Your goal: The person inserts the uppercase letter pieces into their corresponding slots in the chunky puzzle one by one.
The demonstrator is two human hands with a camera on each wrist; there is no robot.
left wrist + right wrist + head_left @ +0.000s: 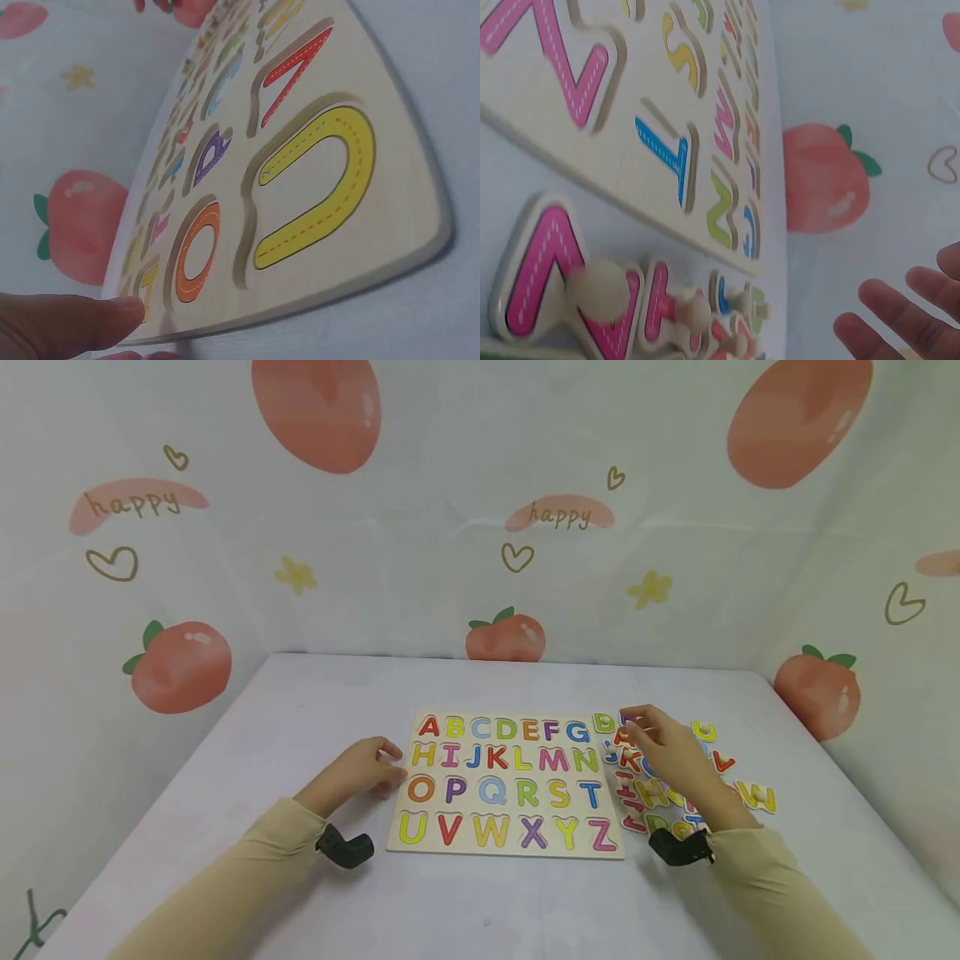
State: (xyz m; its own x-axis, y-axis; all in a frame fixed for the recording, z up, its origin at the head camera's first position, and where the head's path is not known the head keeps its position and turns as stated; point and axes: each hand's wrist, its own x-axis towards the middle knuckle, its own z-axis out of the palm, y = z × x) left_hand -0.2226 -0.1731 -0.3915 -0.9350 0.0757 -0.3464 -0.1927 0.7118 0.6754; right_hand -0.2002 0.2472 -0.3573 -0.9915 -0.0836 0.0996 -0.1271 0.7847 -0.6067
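A wooden alphabet puzzle board (506, 811) lies flat, with coloured letters A to Z printed in its recesses. At its left edge rests my left hand (362, 768); in the left wrist view the thumb (82, 322) touches the board near the H. My right hand (667, 747) hovers over a pile of knobbed letter pieces to the right of the board. Its fingers (900, 315) are extended and spread in the right wrist view, with nothing seen between them. A pink letter piece (536, 277) with a round wooden knob lies beside the board.
Around the pile's edges are a green D piece (604, 722), a yellow U piece (704, 732), a red V piece (723, 762) and a yellow W piece (756, 797). Several pieces overlap. A patterned cloth (420, 552) hangs behind the white table (480, 910).
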